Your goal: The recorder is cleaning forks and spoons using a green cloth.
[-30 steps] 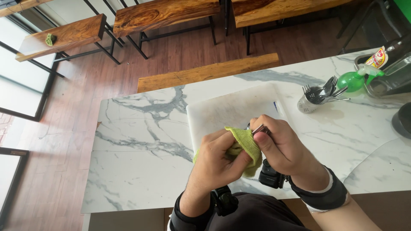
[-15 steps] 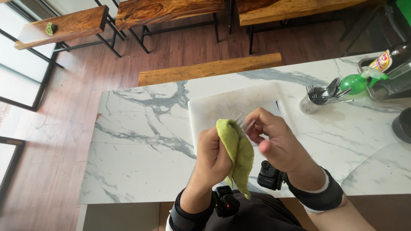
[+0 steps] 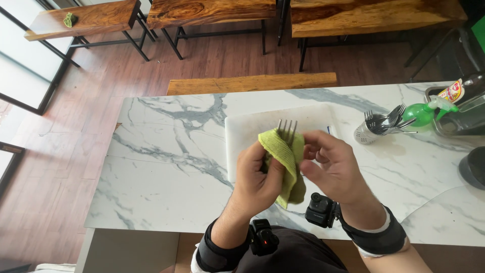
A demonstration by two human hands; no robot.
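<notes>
While the person stands at the marble tabletop (image 3: 166, 167), both hands are lifted a little above it, so the work happens in the air and not on the stone. The left hand (image 3: 255, 177) closes its fingers around a green cloth (image 3: 288, 162), and the cloth is folded around a metal fork (image 3: 287, 130). Only the tines come out at the top of the cloth, pointing away from the person; the handle is hidden inside the fold, so I cannot tell exactly how it is pinched. The cloth wraps the fork on both sides, which lets the cloth rub the metal from two faces at once. The right hand (image 3: 333, 164) is just beside the cloth, its fingers half curled and a little apart; whether they touch the hidden handle I cannot tell.

Under the hands lies a white board (image 3: 247, 129), flat on the tabletop. To the right, well apart, a perforated cutlery holder (image 3: 365, 133) stands upright with more forks and spoons, handles down. Near it is a green spray bottle (image 3: 423, 112), beside a metal tray (image 3: 444, 129). Beyond the tabletop stand wooden benches (image 3: 212, 12).
</notes>
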